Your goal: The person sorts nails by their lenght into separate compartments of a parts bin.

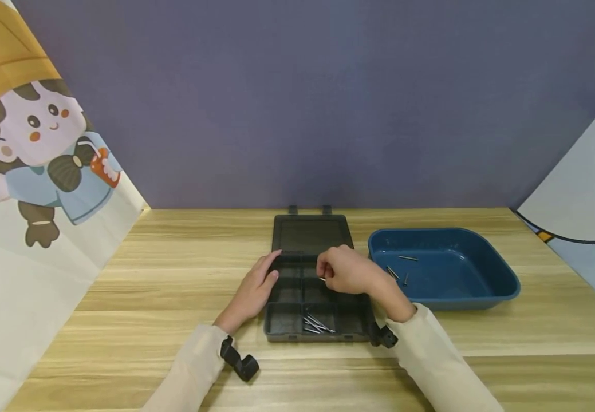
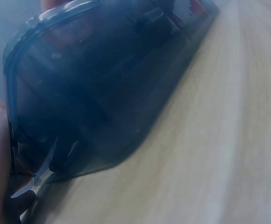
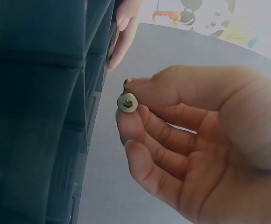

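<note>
My right hand (image 1: 349,269) pinches a screw (image 3: 127,102) between thumb and fingertips, over the right part of a dark compartment box (image 1: 283,337). In the right wrist view, the screw's round head with a hex socket faces the camera. My left hand (image 1: 252,290) rests along the box's left edge, fingers fairly straight, the thumb reaching over the rim. The left wrist view shows the box's smoky wall (image 2: 103,93) close up. Several silver screws (image 1: 318,324) lie in the front middle compartment. The box's lid (image 1: 312,232) lies open at the back.
A blue plastic bin (image 1: 441,301) stands right of the box on the wooden table (image 1: 184,263). Several loose screws (image 1: 392,272) lie at the left of its floor. Behind the table rises a grey-purple panel (image 1: 297,103), with cartoon-printed sheets at both sides.
</note>
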`<control>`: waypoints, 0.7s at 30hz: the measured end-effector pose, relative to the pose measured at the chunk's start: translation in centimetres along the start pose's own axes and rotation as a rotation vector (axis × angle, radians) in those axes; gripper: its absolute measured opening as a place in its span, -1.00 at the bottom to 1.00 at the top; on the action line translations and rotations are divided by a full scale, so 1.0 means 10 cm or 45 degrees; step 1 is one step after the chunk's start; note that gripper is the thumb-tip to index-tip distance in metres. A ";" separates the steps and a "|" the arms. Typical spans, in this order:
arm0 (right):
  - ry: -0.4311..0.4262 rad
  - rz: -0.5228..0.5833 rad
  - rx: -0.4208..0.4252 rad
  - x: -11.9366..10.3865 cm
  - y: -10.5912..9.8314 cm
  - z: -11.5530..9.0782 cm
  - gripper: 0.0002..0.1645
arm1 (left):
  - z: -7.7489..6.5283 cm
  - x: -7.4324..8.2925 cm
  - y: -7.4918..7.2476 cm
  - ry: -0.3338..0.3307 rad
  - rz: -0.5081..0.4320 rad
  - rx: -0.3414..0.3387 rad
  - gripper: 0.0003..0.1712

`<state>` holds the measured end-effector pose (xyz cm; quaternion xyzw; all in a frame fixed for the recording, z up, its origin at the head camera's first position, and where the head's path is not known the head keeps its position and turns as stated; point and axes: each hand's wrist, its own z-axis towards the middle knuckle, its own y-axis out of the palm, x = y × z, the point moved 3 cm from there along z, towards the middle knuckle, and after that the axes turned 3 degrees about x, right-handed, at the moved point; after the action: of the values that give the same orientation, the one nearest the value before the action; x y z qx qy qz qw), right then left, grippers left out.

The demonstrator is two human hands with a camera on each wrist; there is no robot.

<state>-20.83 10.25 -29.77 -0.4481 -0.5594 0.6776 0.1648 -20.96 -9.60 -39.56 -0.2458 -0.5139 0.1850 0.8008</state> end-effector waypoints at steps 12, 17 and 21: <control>0.003 -0.024 0.004 -0.05 0.03 0.03 -0.88 | -0.01 0.01 -0.02 -0.010 0.000 -0.004 -0.49; 0.010 -0.029 -0.011 -0.02 -0.01 0.00 -0.86 | 0.00 0.00 0.00 -0.002 0.002 0.000 -0.49; 0.039 -0.048 -0.023 0.01 -0.08 -0.05 -0.86 | 0.00 0.00 0.00 -0.009 -0.002 -0.002 -0.49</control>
<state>-20.75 10.90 -29.08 -0.4492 -0.5711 0.6625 0.1819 -20.91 -9.62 -39.54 -0.2453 -0.5172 0.1848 0.7989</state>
